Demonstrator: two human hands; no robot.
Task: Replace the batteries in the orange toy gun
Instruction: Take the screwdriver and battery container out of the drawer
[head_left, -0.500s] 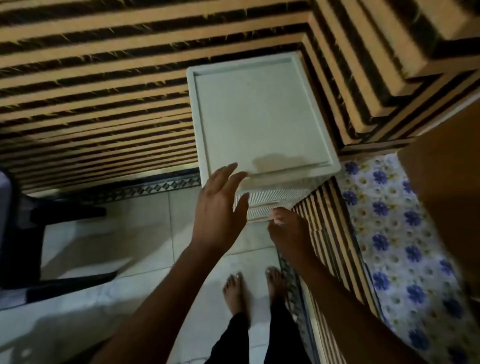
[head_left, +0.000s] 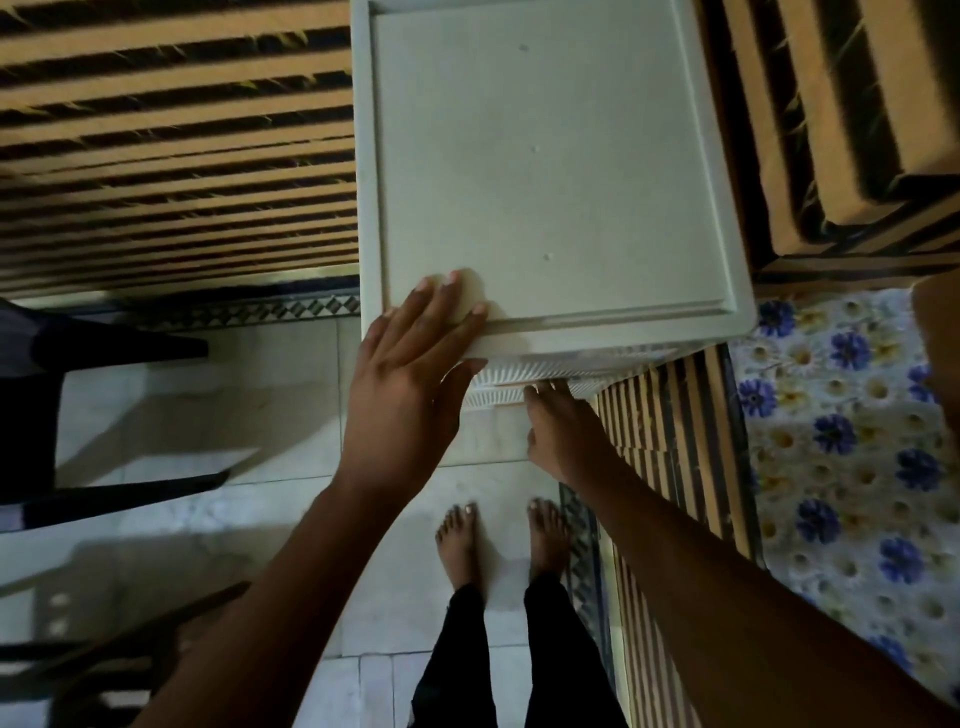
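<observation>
Both forearms are seen bare with no sleeves, the left hand (head_left: 402, 395) and right hand (head_left: 563, 431) ungloved, black trousers (head_left: 498, 665) worn, feet (head_left: 460, 540) unshod.

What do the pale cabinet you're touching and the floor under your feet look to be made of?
The pale grey-white drawer cabinet looks like moulded plastic, matte: a stepped raised rim on top and a fine ribbed drawer front. The pale floor looks like glossy stone or ceramic tile, judging by grout lines and soft reflections.
</observation>
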